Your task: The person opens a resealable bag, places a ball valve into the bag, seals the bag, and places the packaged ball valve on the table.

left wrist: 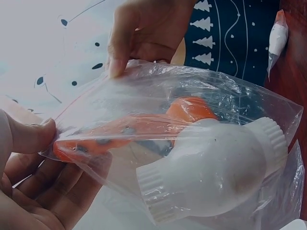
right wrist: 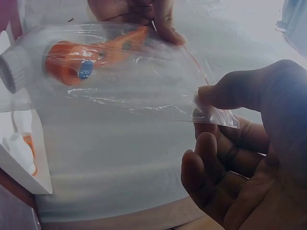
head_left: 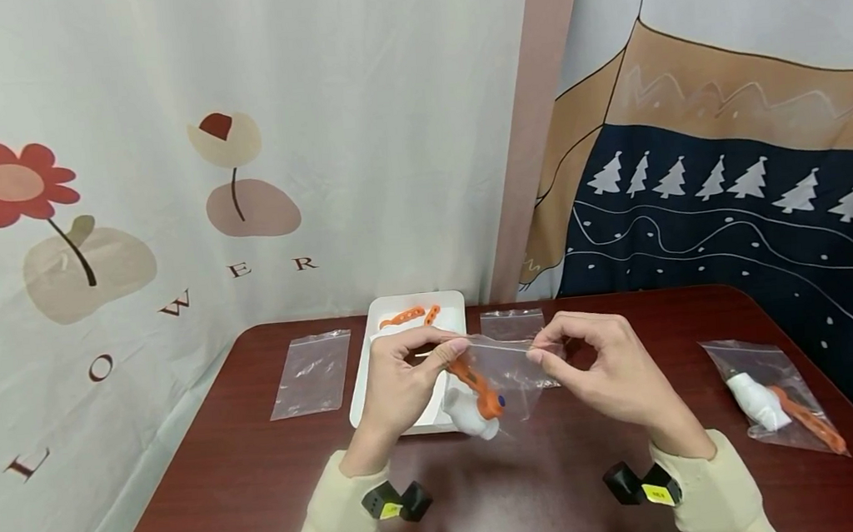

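Observation:
A clear zip bag (head_left: 520, 380) hangs between my two hands above the table. Thumb and fingers of my left hand (head_left: 405, 378) pinch its top edge at the left end. At the other end, my right hand (head_left: 615, 366) pinches the edge near the corner, its other fingers loosely bent in the right wrist view. Inside the bag lies a white rounded plastic piece with ribbed ends (left wrist: 216, 167). Beside it is an orange arm-like part with holes (head_left: 475, 386), its upper end close to my left thumb. A blue spot (right wrist: 86, 69) shows on the orange part's wide end.
Behind my left hand stands a white tray (head_left: 359, 401) holding orange pieces (head_left: 404, 316). Flat clear bags lie left of it (head_left: 312, 375) and right of it (head_left: 512, 324). On the right, a filled bag (head_left: 779, 399) contains a white piece and an orange piece. A curtain hangs behind the table.

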Demonstrator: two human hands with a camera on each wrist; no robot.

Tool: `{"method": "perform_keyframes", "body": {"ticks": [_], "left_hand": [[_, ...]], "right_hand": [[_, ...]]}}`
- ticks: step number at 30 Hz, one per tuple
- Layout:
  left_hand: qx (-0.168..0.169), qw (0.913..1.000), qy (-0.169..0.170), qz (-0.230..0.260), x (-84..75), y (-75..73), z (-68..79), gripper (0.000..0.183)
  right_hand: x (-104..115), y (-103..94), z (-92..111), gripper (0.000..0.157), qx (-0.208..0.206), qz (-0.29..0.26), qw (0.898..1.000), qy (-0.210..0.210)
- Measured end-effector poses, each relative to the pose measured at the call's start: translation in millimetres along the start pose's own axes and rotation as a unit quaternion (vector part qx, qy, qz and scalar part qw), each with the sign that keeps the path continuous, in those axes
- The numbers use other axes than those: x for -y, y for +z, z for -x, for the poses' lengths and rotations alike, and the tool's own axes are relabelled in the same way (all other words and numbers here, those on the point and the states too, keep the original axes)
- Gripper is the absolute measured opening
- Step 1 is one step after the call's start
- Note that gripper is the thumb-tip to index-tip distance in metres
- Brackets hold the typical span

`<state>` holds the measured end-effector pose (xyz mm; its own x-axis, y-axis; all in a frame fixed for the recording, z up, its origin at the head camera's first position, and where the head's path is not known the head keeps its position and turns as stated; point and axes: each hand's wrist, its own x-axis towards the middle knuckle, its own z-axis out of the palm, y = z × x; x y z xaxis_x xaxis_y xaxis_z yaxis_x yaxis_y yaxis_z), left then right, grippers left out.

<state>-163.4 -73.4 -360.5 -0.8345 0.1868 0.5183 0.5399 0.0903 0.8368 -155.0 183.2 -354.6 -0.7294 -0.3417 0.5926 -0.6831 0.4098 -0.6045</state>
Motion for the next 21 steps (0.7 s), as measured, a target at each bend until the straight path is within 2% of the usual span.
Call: {"method": "perform_keyframes", "body": {"ticks": [4,11,21], "left_hand": [[-0.004,1.0000,-0.001,0.001,0.2,-1.4,-0.1,0.007],[-0.004,0.9990,-0.016,0.040,-1.1,-4.7,-2.4,0.009],[-0.014,0.9990,-0.039,0.012,-0.8,-2.9,-0.8,0.012]], "right_hand": [[0,-1.5,0,0.016,0.000,0.002,1.000,-0.004],[-1,-10.8,0,0.015,-0.001,0.021,1.000,0.013],[-2,-12.8,1,0.016,0.017,0.023,0.999,0.033]]}}
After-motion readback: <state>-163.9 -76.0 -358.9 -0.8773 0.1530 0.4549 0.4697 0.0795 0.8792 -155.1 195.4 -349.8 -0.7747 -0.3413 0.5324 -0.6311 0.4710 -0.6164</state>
